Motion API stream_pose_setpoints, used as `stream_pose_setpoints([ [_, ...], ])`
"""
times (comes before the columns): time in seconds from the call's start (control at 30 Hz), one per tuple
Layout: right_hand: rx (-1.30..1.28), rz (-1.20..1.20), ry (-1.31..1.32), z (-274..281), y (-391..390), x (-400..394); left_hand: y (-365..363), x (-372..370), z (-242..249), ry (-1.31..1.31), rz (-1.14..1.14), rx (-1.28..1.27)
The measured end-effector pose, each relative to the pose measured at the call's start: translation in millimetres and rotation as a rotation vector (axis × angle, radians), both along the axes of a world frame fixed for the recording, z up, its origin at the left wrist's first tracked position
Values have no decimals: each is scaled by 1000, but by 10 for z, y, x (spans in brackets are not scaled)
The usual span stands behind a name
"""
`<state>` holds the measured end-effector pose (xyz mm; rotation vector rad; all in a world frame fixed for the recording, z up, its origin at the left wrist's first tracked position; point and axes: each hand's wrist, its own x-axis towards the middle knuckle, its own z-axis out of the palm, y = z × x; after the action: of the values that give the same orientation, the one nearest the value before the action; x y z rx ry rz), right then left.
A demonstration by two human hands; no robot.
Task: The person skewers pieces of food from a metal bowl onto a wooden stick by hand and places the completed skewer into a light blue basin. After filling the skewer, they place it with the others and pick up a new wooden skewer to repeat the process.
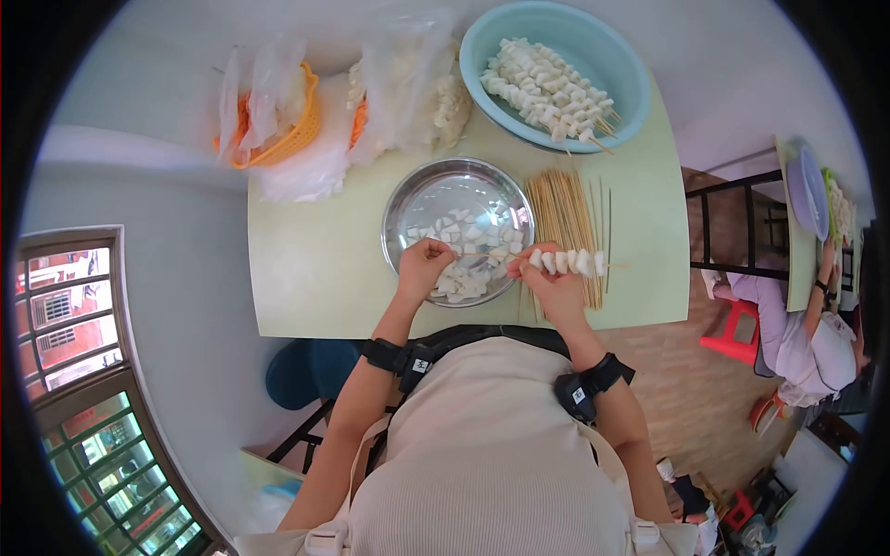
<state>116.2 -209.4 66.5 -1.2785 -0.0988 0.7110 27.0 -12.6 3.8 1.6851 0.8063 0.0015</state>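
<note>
A wooden skewer (499,256) runs level between my two hands, above the steel bowl (394,199). My right hand (554,285) is closed round it, just beside a row of white food chunks (567,262) threaded towards its right end. At the skewer's left end, the fingertips of my left hand (425,267) are pinched together. They seem to hold a small white piece, mostly hidden by the fingers. Loose white pieces (461,282) lie in the bowl under both hands. Many bare skewers (561,208) lie side by side to the right of the bowl.
A light blue basin (473,51) with filled skewers stands at the back right. Plastic bags (399,93) and an orange basket (295,141) line the table's (306,278) back left. On the right, another person (807,343) sits near a red stool (737,329).
</note>
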Motion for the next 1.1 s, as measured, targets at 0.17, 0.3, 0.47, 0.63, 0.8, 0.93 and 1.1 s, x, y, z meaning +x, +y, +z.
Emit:
stream_pose_setpoints([
  [0.17,-15,43,-149,6,17,-23,5,-12,7,-30,69,-154],
  [0.3,-6,27,-113,26,23,-32,-29,16,89,-41,62,-165],
  [0.47,-23,15,-148,12,7,-35,-37,27,57,-56,64,-146],
  [0.63,-70,43,-207,17,4,-45,-40,21,68,-53,65,-151],
  [0.8,-72,55,-207,36,15,-53,-36,14,77,-39,79,-178],
  [0.93,-148,126,-254,33,19,-44,-36,0,64,-30,45,-164],
  [1.1,-61,111,-137,95,77,-63,-58,4,136,-66,71,-76],
])
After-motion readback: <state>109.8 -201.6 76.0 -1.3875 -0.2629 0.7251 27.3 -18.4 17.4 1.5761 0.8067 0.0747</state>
